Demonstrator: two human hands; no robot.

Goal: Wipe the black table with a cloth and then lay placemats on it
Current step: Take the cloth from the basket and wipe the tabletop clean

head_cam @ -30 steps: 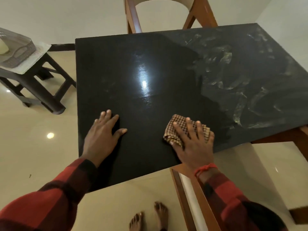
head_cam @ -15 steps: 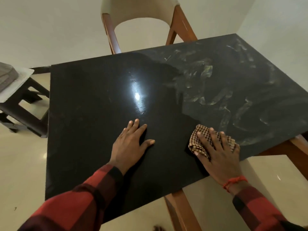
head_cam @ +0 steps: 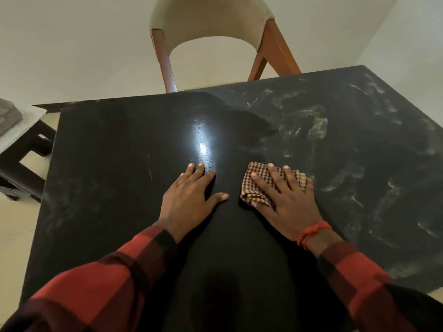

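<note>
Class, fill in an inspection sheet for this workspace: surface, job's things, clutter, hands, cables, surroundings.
Surface: black table, glossy on the left, pale smears on the right.
Job's things: checked cloth on the table; no placemats seen.
Clutter: nothing seen.
Hands: left hand flat on the table; right hand presses the cloth.
Cables: nothing seen.
Surroundings: chair beyond the far edge; dark stool at left.

Chair: beige curved backrest on brown wooden legs, upright at top centre. Dark wooden stool: at left edge, on pale tiled floor. Grey basket: on the stool, partly out of view
</note>
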